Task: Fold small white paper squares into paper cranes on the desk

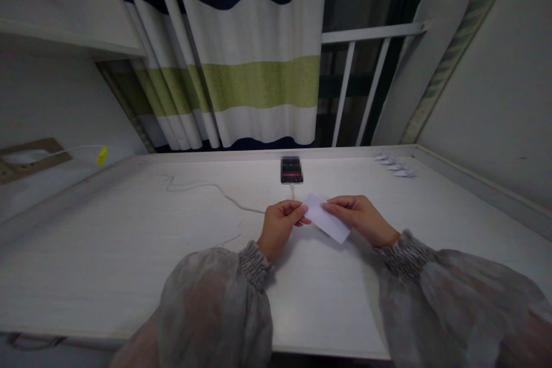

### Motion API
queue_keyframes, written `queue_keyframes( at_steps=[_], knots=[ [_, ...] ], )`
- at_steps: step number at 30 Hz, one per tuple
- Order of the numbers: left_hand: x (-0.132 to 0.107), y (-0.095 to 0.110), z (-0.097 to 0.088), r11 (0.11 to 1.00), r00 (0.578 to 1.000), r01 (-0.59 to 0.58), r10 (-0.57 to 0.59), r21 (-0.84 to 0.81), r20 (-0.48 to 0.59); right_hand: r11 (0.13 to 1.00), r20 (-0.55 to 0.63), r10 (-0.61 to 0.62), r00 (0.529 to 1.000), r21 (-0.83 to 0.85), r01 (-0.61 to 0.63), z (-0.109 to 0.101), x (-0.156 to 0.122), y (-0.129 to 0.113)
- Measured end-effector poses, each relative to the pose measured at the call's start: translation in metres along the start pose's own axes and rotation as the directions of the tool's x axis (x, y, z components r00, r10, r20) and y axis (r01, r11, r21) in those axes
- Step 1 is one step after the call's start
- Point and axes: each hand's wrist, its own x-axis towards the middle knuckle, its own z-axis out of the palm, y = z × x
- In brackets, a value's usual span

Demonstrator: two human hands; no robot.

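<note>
Left hand [282, 221] and right hand [360, 217] pinching 1 white paper slip [328, 219], above desk [129, 253]

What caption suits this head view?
Left hand and right hand pinch a white paper slip over a white desk, a phone on its cable beyond.

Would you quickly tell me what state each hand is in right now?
Left hand: pinching the left end of the small white rectangular paper slip.
Right hand: pinching the same paper slip along its upper edge.
</note>
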Motion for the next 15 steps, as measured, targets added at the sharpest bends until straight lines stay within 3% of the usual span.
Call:
queue_keyframes(
  at_steps=[10, 15],
  knots=[
    [0.0004, 0.0004, 0.0008, 1.000, 1.000, -0.014, 0.014, 0.012, 0.001, 0.999, -0.054, 0.007, 0.999, 0.033, -0.005, 0.0008, -0.0003, 0.0007],
    [-0.0022, 0.0018, 0.0016, 0.999, 0.998, -0.024, 0.026, -0.028, 0.064, 0.999, -0.098, 0.010, 0.995, 0.051, -0.005, 0.0003, -0.0001, -0.0015]
  ],
)
